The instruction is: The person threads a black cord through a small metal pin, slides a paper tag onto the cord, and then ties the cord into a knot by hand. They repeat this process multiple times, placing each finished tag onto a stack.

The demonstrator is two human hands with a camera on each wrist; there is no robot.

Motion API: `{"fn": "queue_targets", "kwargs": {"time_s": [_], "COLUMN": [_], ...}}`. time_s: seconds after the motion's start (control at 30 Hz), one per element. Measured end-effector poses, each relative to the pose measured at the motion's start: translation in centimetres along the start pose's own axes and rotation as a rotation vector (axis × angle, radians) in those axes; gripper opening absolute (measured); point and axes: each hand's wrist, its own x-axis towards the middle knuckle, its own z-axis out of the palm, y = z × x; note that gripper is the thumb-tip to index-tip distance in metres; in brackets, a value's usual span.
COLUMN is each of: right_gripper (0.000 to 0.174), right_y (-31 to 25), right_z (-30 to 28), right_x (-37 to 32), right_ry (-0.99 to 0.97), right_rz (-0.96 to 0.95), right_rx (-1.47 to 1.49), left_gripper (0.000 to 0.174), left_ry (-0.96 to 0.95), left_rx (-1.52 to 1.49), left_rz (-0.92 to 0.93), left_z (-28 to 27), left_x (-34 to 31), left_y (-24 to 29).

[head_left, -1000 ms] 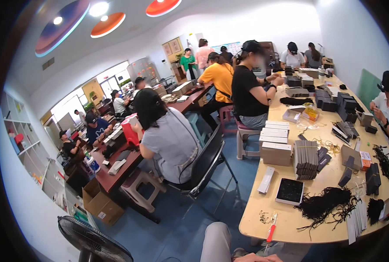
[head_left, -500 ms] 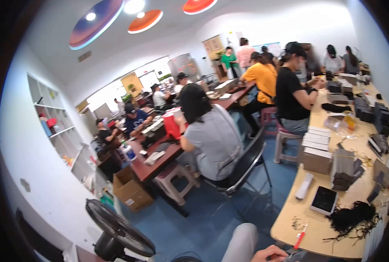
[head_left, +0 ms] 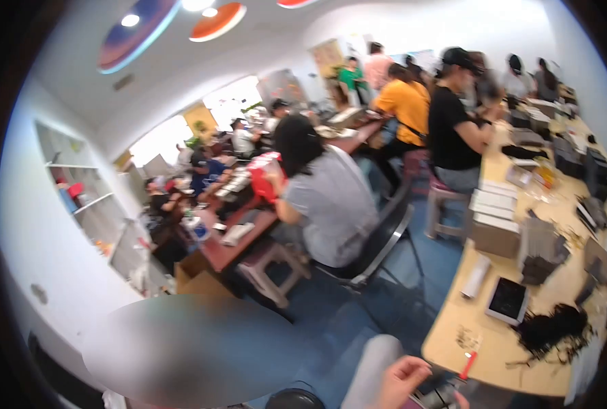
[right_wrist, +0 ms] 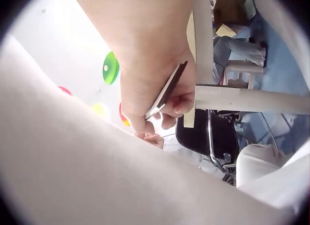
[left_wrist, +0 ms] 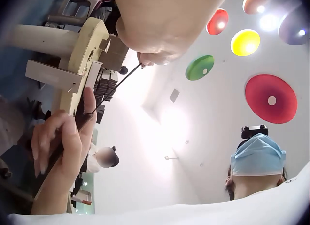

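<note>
My left hand (head_left: pixel 400 383), low in the head view, pinches the end of a thin black cord (left_wrist: pixel 118 84) between thumb and finger. The cord runs taut to my right hand (left_wrist: pixel 63 142), whose forefinger is extended in the left wrist view. That hand grips a thin, flat dark piece with a pale side (right_wrist: pixel 167 92), which sticks out past the fingers in the right wrist view. Only part of the right hand shows at the bottom of the head view. A red-handled tool (head_left: pixel 468 366) lies on the table edge beside the hands.
On the pale table (head_left: pixel 446 334) are a tangled heap of black cords (head_left: pixel 555 334), a white tray of black bits (head_left: pixel 508 300), a white box (head_left: pixel 477 276) and stacked grey cards (head_left: pixel 542 249). A black folding chair (head_left: pixel 385 238) stands ahead. Several people work at tables beyond.
The head view has swung left, so the table sits further right. My left hand has risen further into view, and part of my right hand now shows beside it.
</note>
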Motion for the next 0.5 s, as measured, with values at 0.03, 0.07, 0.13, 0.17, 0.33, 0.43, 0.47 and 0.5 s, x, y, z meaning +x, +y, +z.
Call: {"fn": "queue_targets", "kwargs": {"time_s": [0.03,0.07,0.13,0.17,0.33,0.43,0.47,0.5], "right_gripper": [0.053,0.048,0.023,0.028,0.029,0.03,0.029,0.029], "right_y": [0.0,0.4,2.9,2.9,2.6,2.9,2.9,2.9], "right_z": [-0.2,-1.3,-4.4,-6.3,-10.7,-12.5,-13.1,-13.6], "right_x": [0.7,1.2,0.2,0.4,-0.5,-1.7,-2.3,-2.8], "right_ry": [0.142,0.082,-0.137,-0.317,-0.17,-0.073,-0.02,0.028], "right_rz": [-0.114,-0.122,0.304,0.299,0.356,0.362,0.352,0.341], "right_rx": [0.125,0.02,0.007,-0.069,0.388,0.425,0.438,0.453], "left_gripper": [0.007,0.006,0.003,0.003,0.004,0.004,0.004,0.005], "left_ry": [0.092,0.135,0.142,0.145,0.082,-0.015,-0.035,-0.084], "left_rx": [-0.064,0.02,-0.05,-0.035,-0.208,-0.256,-0.271,-0.248], "left_rz": [-0.033,-0.06,0.023,0.049,-0.074,-0.151,-0.164,-0.201], "left_z": [0.4,-0.7,0.3,0.8,2.4,3.6,4.5,5.3], "left_x": [-0.2,0.4,0.5,0.6,1.2,1.0,0.8,0.5], "left_y": [0.7,-0.1,0.7,0.8,-0.9,-1.8,-1.8,-1.7]}}
